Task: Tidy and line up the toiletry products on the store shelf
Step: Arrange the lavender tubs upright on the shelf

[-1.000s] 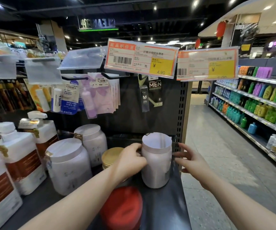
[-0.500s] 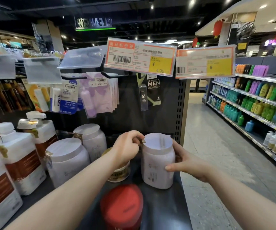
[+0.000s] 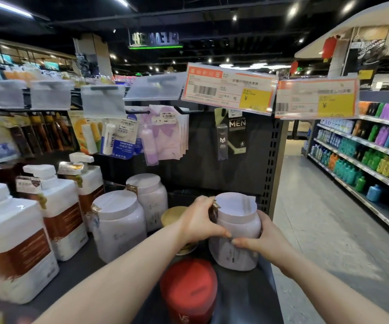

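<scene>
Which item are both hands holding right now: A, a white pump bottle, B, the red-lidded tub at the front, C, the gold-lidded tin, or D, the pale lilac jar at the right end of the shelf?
D: the left hand and right hand wrap the pale lilac jar from either side, touching nothing else listed.

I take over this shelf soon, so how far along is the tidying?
Done: the pump bottles and two pale jars stand in rows. In hand: the left hand and right hand grip a third pale jar near the shelf's right edge. Left: the gold-lidded jar and red jar look unaligned.
</scene>
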{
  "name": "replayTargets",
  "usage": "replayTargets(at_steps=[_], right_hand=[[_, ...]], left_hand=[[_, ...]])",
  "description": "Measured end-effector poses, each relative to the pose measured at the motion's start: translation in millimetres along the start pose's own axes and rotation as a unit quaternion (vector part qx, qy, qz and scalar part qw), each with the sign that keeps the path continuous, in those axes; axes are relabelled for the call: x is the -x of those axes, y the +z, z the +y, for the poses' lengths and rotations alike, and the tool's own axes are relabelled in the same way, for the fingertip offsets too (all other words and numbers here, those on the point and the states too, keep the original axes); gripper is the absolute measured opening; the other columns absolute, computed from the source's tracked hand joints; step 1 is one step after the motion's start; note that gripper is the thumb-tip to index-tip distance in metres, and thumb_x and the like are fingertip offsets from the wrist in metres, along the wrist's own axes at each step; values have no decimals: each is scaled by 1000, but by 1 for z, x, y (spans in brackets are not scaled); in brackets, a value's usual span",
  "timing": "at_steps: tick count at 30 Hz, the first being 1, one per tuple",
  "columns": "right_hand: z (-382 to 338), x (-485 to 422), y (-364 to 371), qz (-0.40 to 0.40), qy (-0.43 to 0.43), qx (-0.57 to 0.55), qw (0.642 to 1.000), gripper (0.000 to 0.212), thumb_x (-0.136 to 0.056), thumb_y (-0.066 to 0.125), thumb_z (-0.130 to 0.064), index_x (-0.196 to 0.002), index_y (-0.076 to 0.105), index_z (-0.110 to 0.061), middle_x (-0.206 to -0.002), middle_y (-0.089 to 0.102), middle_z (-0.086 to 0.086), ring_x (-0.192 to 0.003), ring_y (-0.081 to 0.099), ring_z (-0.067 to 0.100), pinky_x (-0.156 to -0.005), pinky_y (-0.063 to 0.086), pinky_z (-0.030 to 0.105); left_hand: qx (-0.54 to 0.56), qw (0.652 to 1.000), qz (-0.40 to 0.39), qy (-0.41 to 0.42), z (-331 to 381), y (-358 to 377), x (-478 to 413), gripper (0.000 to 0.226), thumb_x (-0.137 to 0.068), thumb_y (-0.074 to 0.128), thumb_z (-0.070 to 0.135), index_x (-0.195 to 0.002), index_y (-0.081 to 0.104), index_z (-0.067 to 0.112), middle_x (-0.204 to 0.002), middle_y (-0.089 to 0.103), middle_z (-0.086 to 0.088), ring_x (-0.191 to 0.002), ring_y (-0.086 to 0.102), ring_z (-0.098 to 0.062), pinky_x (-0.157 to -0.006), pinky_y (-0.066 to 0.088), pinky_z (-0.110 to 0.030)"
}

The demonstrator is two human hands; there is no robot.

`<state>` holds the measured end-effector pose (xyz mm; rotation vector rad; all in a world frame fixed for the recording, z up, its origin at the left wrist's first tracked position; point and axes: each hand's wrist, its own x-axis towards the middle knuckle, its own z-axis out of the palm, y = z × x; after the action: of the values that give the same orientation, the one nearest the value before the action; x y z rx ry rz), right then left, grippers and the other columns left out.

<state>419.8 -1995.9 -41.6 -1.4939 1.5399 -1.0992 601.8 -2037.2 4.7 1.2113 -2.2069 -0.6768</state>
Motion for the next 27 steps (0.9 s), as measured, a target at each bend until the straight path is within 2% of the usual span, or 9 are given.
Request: replayTargets(at_steps=[3,6,8,10,13,16,19,24,27], right_hand=[[-20,7,-3,33,-26,11,999,88,-54,90,-20,-128,43,-28,-113,59,-10,-101,56,7,-87,52,33],[-57,18,-4,19,-71,11,997,87,-54,90,-22,-126,43,-31,-111,58,-14,-101,56,3,-83,51,29],[-81,25,6,-6,-109,6,994,79,-54,89,-24,-120,48,-33,-109,61,-13,-100,60,5,-83,54,30],[-98,30,22,-25,-128,-35,991,69,-57,88,-17,-114,53,-32,-105,65,-11,-94,64,2,-76,56,22],[-114,37,56,-77,-123,-91,985,66,-59,86,-15,-112,52,-31,-105,66,-10,-89,65,-1,-65,55,15],[-125,40,96,-122,-118,-75,983,73,-58,88,-22,-120,50,-28,-110,63,-10,-100,61,5,-79,57,26],[-128,44,138,-167,-114,-71,977,84,-56,89,-27,-127,45,-26,-118,60,-7,-110,58,10,-92,54,36],[-124,54,193,-238,-99,-64,964,82,-58,87,-30,-125,40,-33,-120,54,-14,-113,53,6,-97,50,34],[-119,56,211,-243,-91,-59,964,76,-60,86,-28,-119,38,-35,-117,53,-15,-111,52,6,-90,50,27]], left_hand=[[23,999,34,31,6,-8,10,85,-50,82,41,-127,50,26,-108,48,4,-109,47,-10,-88,37,-17],[78,993,81,46,8,-29,25,94,-45,79,49,-130,44,30,-116,44,7,-114,47,-8,-102,42,-29],[126,984,118,39,8,-47,42,103,-43,80,49,-135,37,34,-124,43,9,-120,46,-9,-104,43,-32],[164,973,159,31,4,-65,62,110,-43,86,41,-139,33,33,-124,47,13,-118,50,-8,-100,46,-29],[165,962,215,22,-4,-89,97,86,-54,86,27,-126,40,42,-119,51,19,-111,54,-4,-91,51,-27],[162,955,248,-1,-23,-107,135,68,-60,83,23,-109,47,51,-115,54,24,-106,54,6,-86,48,-20],[190,942,273,-50,-49,-117,170,73,-44,88,37,-106,52,52,-114,59,23,-110,54,-1,-90,46,-24],[219,925,297,-94,-92,-122,213,74,-41,82,38,-109,56,44,-121,62,10,-116,57,-11,-99,47,-40],[230,925,279,-114,-110,-122,222,74,-45,82,35,-113,54,40,-123,60,9,-117,56,-11,-101,47,-41]])
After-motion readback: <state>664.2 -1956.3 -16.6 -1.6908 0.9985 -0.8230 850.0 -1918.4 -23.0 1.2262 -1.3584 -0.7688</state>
